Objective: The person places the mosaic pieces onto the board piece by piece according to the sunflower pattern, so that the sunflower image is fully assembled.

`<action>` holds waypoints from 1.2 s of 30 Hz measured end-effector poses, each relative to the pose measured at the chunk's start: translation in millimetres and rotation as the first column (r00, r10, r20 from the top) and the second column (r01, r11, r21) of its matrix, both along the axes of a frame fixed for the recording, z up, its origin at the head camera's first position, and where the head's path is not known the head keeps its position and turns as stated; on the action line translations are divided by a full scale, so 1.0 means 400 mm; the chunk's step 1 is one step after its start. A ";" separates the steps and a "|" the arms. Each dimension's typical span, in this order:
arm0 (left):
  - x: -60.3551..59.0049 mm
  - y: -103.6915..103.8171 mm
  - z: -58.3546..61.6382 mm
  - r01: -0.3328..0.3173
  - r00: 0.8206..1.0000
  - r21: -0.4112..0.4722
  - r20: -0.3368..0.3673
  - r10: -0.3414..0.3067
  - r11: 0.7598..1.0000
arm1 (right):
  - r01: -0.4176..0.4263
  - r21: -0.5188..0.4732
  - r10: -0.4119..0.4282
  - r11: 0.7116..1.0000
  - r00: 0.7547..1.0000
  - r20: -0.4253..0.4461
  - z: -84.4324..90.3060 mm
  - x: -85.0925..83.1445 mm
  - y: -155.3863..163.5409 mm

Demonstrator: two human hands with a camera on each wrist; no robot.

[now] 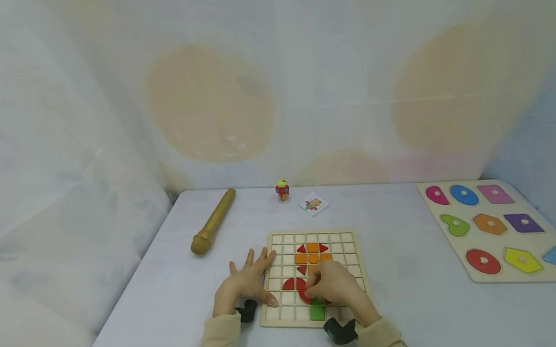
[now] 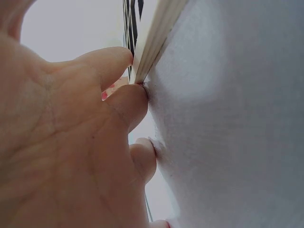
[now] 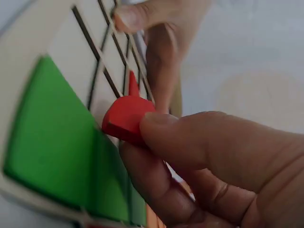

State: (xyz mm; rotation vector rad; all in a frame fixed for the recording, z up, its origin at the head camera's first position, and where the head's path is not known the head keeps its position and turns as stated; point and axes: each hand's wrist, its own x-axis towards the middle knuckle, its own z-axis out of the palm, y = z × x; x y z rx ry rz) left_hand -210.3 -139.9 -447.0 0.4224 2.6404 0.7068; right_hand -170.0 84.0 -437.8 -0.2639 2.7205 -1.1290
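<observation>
My right hand (image 1: 334,285) pinches a red block with a curved edge (image 3: 126,116) between thumb and index finger, low over the wooden grid board (image 1: 287,311). In the right wrist view the block is tilted, just above the grid, beside green pieces (image 3: 57,142). My left hand (image 1: 244,284) has its fingers spread at the board's left edge, with the thumb on the lower left part. Orange squares (image 1: 312,247), red triangles (image 1: 301,249) and a red quarter-round piece (image 1: 289,284) lie in the grid. The right hand hides some pieces.
A gold toy microphone (image 1: 213,223) lies at the back left. Behind the board are a small red and yellow figurine (image 1: 282,190) and a picture card (image 1: 313,204). A shape puzzle board (image 1: 469,259) with knobbed pieces lies at the right. Cloth walls enclose the table.
</observation>
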 end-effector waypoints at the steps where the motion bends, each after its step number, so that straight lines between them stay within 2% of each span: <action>1: 0.000 0.003 0.000 0.001 1.000 0.001 -0.001 -0.001 1.000 | 0.002 0.019 -0.002 1.000 1.000 -0.011 -0.002 0.004 -0.006; 7: 0.005 0.014 0.006 0.006 1.000 0.002 0.003 -0.006 1.000 | 0.062 0.114 -0.058 0.992 0.998 -0.037 -0.005 0.017 -0.024; 15: 0.001 0.005 0.013 -0.001 1.000 -0.010 -0.003 0.001 1.000 | 0.112 0.158 -0.097 0.981 0.990 -0.098 -0.011 0.016 -0.038; 24: 0.001 -0.012 0.011 0.000 1.000 -0.011 0.008 0.000 1.000 | 0.080 0.181 -0.059 0.980 0.991 -0.117 -0.007 0.017 -0.058; 30: 0.007 -0.016 0.007 -0.012 1.000 0.003 0.010 0.012 1.000 | 0.040 0.136 -0.022 0.990 0.992 -0.127 0.003 0.015 -0.044; 34: 0.001 -0.022 0.010 -0.019 1.000 0.002 -0.022 0.019 1.000 | 0.082 0.040 -0.076 0.996 0.987 -0.139 0.043 0.003 0.003; 36: -0.005 -0.021 0.014 -0.032 0.998 0.005 -0.060 0.032 0.999 | 0.115 -0.002 -0.114 0.993 0.979 -0.171 0.065 -0.005 0.040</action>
